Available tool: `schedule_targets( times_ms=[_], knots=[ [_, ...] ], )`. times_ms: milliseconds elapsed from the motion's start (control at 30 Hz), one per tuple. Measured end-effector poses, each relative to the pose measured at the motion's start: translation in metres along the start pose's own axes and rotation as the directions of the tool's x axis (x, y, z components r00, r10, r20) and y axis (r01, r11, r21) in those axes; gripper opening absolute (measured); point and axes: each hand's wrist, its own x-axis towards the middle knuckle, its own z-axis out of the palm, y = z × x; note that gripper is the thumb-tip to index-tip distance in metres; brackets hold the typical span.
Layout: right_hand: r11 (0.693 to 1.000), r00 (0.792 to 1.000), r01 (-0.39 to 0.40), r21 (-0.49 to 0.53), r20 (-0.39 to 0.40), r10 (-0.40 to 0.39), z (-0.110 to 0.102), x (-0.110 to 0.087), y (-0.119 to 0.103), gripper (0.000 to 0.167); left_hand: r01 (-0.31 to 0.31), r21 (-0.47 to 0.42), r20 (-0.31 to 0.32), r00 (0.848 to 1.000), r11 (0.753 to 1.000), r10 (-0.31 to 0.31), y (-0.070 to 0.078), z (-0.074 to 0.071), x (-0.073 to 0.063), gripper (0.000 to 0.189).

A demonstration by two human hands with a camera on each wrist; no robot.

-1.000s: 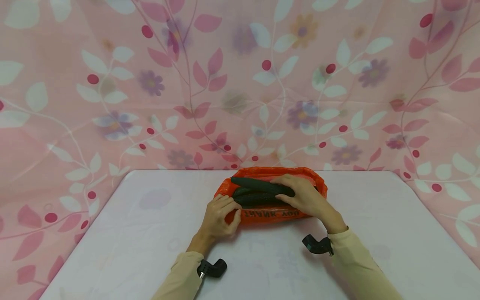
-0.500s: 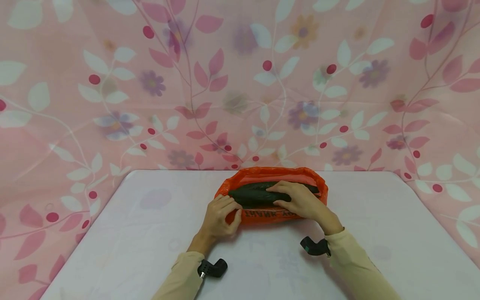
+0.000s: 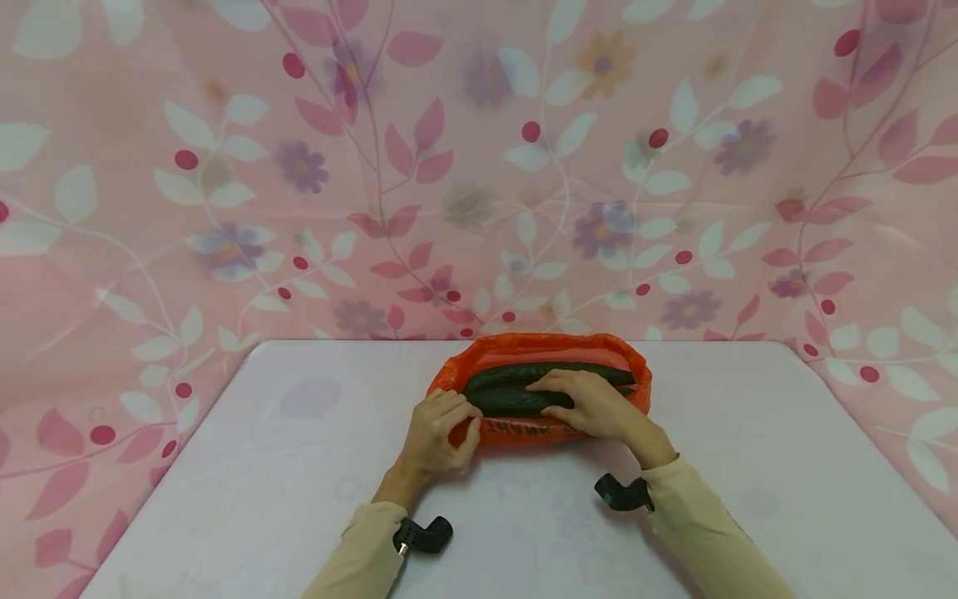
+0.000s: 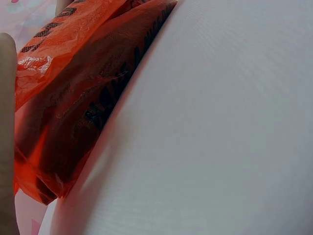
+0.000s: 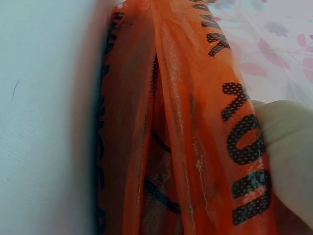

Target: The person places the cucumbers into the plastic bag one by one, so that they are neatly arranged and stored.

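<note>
An orange plastic bag with black lettering lies on the table, its mouth facing up. Two dark green cucumbers show inside: a rear cucumber and a front cucumber, side by side. My right hand reaches into the bag's mouth and holds the front cucumber, thumb on the near side. At the bag's left end, my left hand pinches its rim. Dark shapes show through the bag wall in the left wrist view. The right wrist view has the printed bag side beside part of the right hand.
The white-covered table extends around the bag, which lies near its far edge. Behind hangs a pink floral cloth. A black wrist camera sits on the left sleeve, another wrist camera on the right.
The cucumber in my right hand has come down from atop the others to lie along the bag's front side. The right hand has shifted slightly left and nearer; the left hand stays put.
</note>
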Motion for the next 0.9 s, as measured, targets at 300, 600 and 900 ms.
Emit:
schedule_targets(
  times_ms=[300, 600, 900],
  knots=[
    [1.000, 1.000, -0.027, 0.006, -0.001, 0.027, 0.002, -0.002, 0.000, 0.036, 0.003, -0.011, 0.002, 1.000, 1.000, -0.003, 0.001, 0.001, 0.001, 0.013],
    [0.997, 0.998, -0.060, 0.038, 0.002, 0.060, 0.006, 0.001, 0.001, 0.036, 0.012, -0.010, 0.011, 1.000, 1.000, -0.012, 0.000, -0.001, 0.000, 0.012],
    [0.996, 0.997, -0.078, 0.035, -0.010, 0.078, 0.012, 0.005, 0.004, 0.036, 0.024, -0.018, 0.024, 0.999, 1.000, -0.023, -0.004, 0.000, -0.001, 0.009]
  ],
)
